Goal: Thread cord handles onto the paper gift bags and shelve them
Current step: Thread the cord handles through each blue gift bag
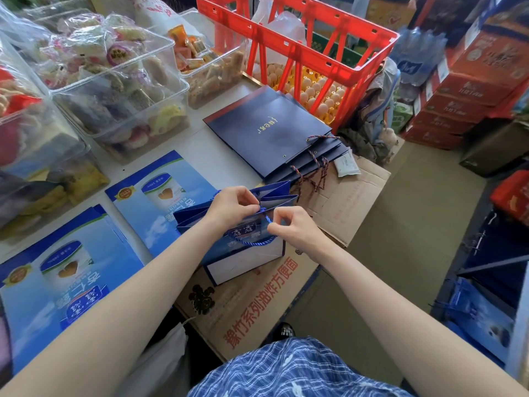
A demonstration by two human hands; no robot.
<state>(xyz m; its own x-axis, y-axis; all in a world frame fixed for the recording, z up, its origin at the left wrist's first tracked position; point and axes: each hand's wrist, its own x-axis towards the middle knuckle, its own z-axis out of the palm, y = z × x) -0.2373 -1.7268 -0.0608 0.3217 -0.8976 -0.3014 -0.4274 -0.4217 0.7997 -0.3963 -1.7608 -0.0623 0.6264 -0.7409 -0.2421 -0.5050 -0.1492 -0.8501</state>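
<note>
Fingers of both hands — left hand (233, 206), right hand (289, 226) — pinch the blue cord (267, 217) at the bag (243, 253) rim; a loose pinch could let it slip back out.

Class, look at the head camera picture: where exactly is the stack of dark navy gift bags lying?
The stack of dark navy gift bags lies flat on the table beyond both hands, just in front of the red crate holding eggs, its cord-handle end overhanging the cardboard box.
</note>
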